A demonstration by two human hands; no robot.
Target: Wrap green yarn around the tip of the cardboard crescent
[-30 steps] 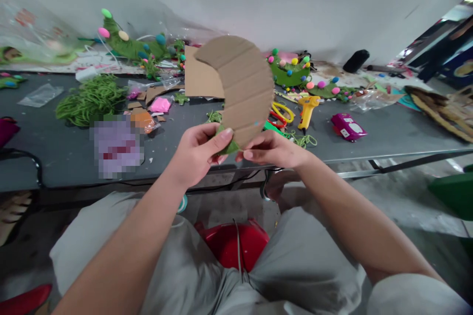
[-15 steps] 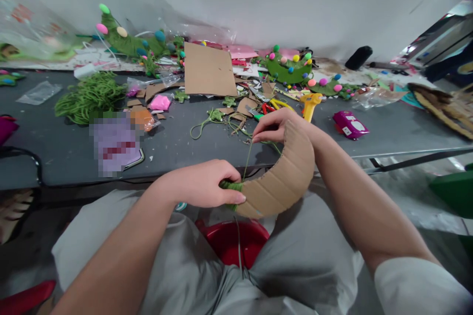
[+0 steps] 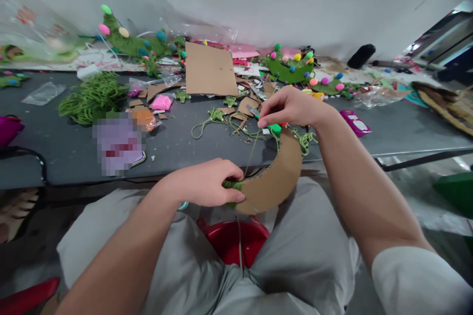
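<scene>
1. Step in hand, as judged: green yarn wrapping (image 3: 233, 185) is being built up around one end of a cardboard crescent (image 3: 275, 177); most of the board is being left bare.
2. Crescent is being held above the lap, in front of the table (image 3: 173, 145), wrapped end to the left, bare tip angled up and right.
3. Left hand (image 3: 207, 184) is being kept closed, thumb and fingers clamping the wrapped end.
4. Right hand (image 3: 286, 106) is being held in a pinch; a thin yarn strand (image 3: 252, 150) is being stretched from its fingertips down to the wrapping.
5. Next move, probably: strand tension is being called for, plus a pass around the board beside the last turn.
6. Snag risk: a loose yarn tangle (image 3: 305, 141) is being left just beyond the bare tip.
7. Behind, table space is being taken up by cardboard scraps (image 3: 246, 107), a cardboard sheet (image 3: 210, 70) and a yarn heap (image 3: 94, 97).
8. A yellow item (image 3: 314, 95) is being partly hidden by the right arm; type cannot be told.
</scene>
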